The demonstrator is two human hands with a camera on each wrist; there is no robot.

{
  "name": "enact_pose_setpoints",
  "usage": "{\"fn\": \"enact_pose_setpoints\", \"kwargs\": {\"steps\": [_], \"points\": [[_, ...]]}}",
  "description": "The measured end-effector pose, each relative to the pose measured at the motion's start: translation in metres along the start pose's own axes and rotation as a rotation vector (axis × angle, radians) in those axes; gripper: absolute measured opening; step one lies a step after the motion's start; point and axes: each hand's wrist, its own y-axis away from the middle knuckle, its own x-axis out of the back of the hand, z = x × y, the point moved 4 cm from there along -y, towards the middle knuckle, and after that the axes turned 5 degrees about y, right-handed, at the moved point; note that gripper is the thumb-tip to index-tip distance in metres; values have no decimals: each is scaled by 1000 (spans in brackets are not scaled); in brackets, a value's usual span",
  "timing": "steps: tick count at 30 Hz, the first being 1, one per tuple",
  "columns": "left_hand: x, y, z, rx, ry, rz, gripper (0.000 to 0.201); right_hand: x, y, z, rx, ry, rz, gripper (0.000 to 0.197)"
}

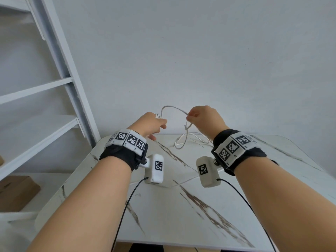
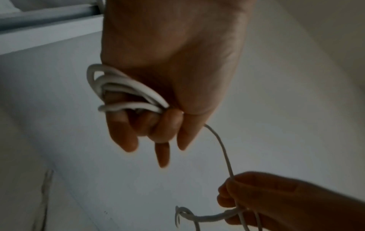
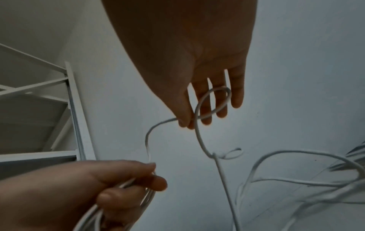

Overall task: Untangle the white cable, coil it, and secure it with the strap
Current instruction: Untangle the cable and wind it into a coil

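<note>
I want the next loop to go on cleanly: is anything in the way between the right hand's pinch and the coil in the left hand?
No object. The white cable arcs freely from right hand to left hand. A small knot hangs below the right hand.

- The left hand (image 1: 151, 124) and right hand (image 1: 203, 118) are raised side by side above the far edge of the table (image 1: 181, 224), near the wall (image 1: 200, 51) behind it.
- The cable (image 1: 174, 108) arches between the hands, then hangs from the right hand onto the far edge.
- A shelving unit (image 1: 45, 91) stands left of the table.
- A cardboard box (image 1: 16, 191) lies on its lower shelf.
</note>
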Motion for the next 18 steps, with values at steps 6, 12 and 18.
{"fn": "enact_pose_setpoints", "kwargs": {"steps": [6, 12, 18], "points": [[-10, 24, 10, -8, 258, -372, 30, 1, -8, 9, -109, -33, 206, 24], [-7, 34, 21, -80, 639, -524, 31, -15, -7, 5, -83, 208, 60, 34], [0, 40, 42, -118, 1081, -561, 43, -31, 2, 5, -65, 350, -133, 25]]}}
